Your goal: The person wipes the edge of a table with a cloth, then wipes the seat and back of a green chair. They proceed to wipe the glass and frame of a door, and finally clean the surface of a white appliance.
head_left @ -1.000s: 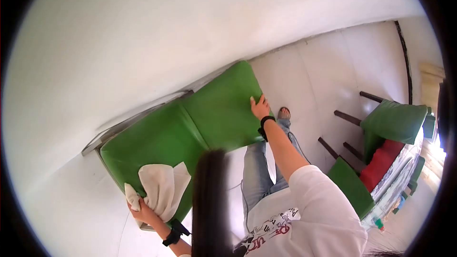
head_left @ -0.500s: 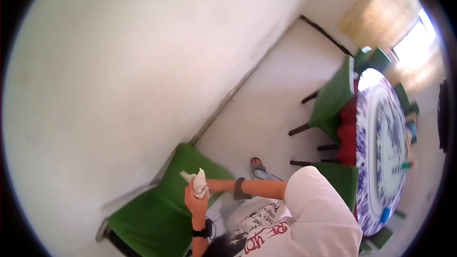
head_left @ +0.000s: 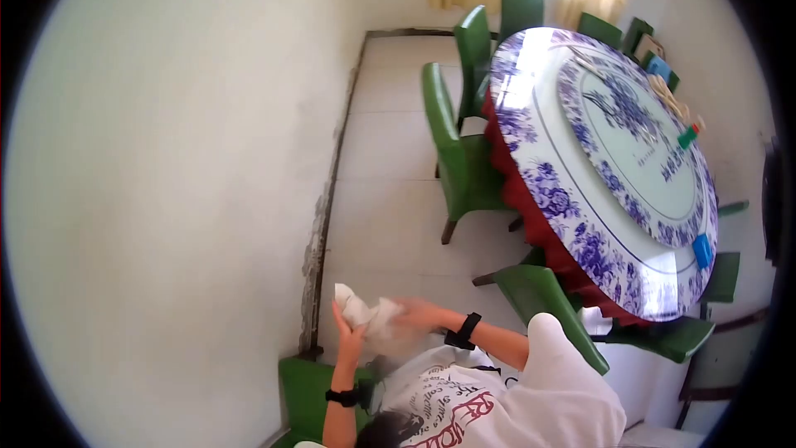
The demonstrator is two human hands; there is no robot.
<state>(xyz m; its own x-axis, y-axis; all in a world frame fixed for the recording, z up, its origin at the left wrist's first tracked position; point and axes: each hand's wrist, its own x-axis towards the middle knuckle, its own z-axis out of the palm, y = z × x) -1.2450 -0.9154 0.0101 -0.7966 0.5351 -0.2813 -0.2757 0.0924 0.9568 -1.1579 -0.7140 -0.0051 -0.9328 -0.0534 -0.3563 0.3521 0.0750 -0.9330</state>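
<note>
A crumpled white cloth (head_left: 356, 309) is up in front of my chest, between both hands. My left hand (head_left: 348, 338) is closed on its left part, fingers pointing up. The right part of the cloth is smeared by motion, with my right hand (head_left: 419, 315) gripping its edge there. Black bands are on both wrists. Below my left forearm is the green seat of a chair (head_left: 311, 386), close to the wall.
To the right stands a large round table (head_left: 539, 149) with a blue floral top and a red skirt. Green chairs (head_left: 448, 149) surround it. On it are a blue box (head_left: 702, 250) and a green bottle (head_left: 688, 136). A plain wall (head_left: 182, 199) fills the left side.
My view has swung up and round to the right, showing more of the table and window curtains. Both hands have stayed on the cloth, which is now more spread between them.
</note>
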